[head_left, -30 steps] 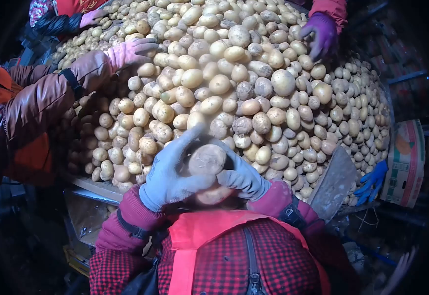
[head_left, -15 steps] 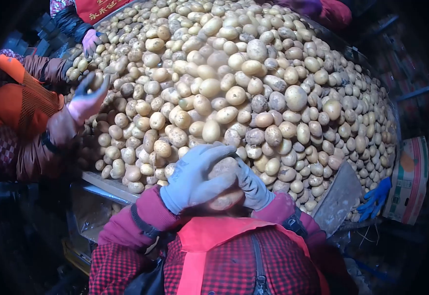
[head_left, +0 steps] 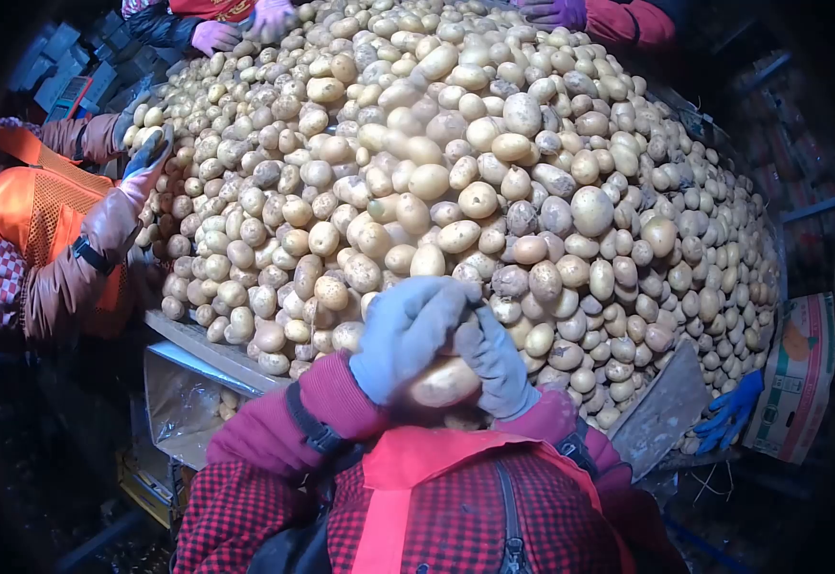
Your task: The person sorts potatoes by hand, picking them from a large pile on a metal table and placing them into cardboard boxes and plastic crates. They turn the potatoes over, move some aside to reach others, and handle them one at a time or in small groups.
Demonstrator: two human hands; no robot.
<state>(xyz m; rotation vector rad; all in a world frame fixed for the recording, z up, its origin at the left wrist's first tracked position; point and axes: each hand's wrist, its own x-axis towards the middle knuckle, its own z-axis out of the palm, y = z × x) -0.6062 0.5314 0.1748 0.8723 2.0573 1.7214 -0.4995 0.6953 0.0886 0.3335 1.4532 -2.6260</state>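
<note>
My left hand [head_left: 403, 335], in a grey-blue work glove, curls over a potato [head_left: 444, 383] in front of my chest. From the other side my right hand [head_left: 496, 364], gloved alike, closes in with its fingers bent, and the fingertips of both hands meet above. The potato's pale lower side shows below the fingers; its top is hidden by the gloves. Just beyond my hands rises a large heap of potatoes [head_left: 427, 182], some clean and yellow, others dusted with dark soil.
A person in an orange vest [head_left: 63, 206] handles potatoes at the left; other gloved hands work along the far edge. A metal plate [head_left: 661, 411] stands at my right, near a blue glove [head_left: 731, 411] and a printed carton [head_left: 795, 378]. An open bag [head_left: 183, 411] hangs at the left edge.
My hands have drawn closer together over the potato, covering more of its top. The co-worker at the left has pulled a hand back toward the heap's edge. The view has shifted slightly.
</note>
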